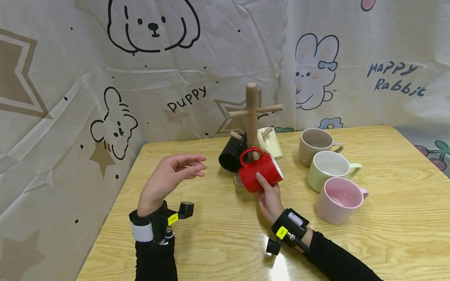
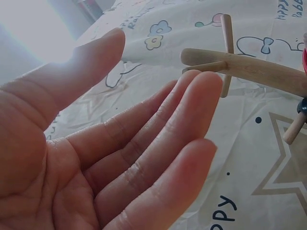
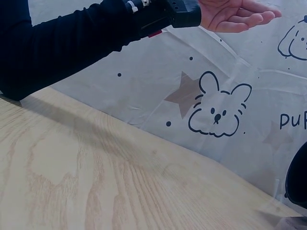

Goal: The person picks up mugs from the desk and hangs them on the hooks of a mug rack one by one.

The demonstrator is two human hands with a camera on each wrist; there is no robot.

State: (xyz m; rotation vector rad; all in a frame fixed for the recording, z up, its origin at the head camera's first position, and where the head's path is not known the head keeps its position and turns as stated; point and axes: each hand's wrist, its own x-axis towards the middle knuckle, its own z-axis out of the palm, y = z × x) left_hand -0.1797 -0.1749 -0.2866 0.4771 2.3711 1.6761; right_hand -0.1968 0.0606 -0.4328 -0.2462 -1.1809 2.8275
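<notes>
My right hand [image 1: 271, 201] holds a red mug [image 1: 258, 175] by its body, thumb on the near side. The mug lies tilted, handle up and white-lined mouth to the right. A peg end of the wooden mug tree [image 1: 251, 117] shows within the handle loop; whether the handle bears on it I cannot tell. A black mug [image 1: 232, 154] and a cream mug [image 1: 272, 144] sit tilted at the tree's lower pegs. My left hand [image 1: 172, 177] is held up left of the tree, fingers loosely extended, touching nothing; its palm [image 2: 53, 187] is bare in the left wrist view.
On the right of the wooden table [image 1: 211, 242] stand a taupe mug [image 1: 309, 150], a pale green mug [image 1: 318, 177] and a pink mug [image 1: 332, 207], handles pointing right. A printed cloth [image 1: 197, 47] hangs behind the table. Two upper pegs [image 1: 270, 108] of the tree carry no mug.
</notes>
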